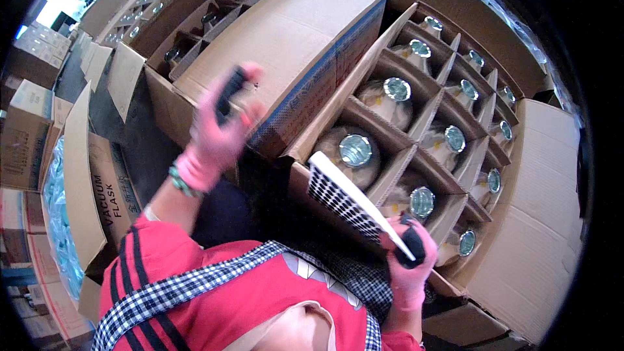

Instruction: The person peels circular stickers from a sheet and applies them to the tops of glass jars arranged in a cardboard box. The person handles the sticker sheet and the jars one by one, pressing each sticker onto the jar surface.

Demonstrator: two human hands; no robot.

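Observation:
My right hand (416, 257), in a pink glove with black on its fingers, is closed on one end of a white sheet (351, 198) covered with rows of black dots. The sheet slants across the near edge of a divided carton (300, 156). In the carton's cells stand several rounded glass flasks with shiny, silvery-green mouths, one flask (355, 151) just beyond the sheet. My left hand (218, 123), gloved alike and slightly blurred, is raised near a closed cardboard box (279, 32). Its thumb and index finger are apart, and I make out nothing held between them.
The closed box rests on another divided carton (188, 49) of flasks. The open flap (526, 214) of the near carton spreads at the right. At the left stand an open carton (81, 201) with blue plastic lining and stacked boxes (29, 123). Dark floor (146, 136) shows between them.

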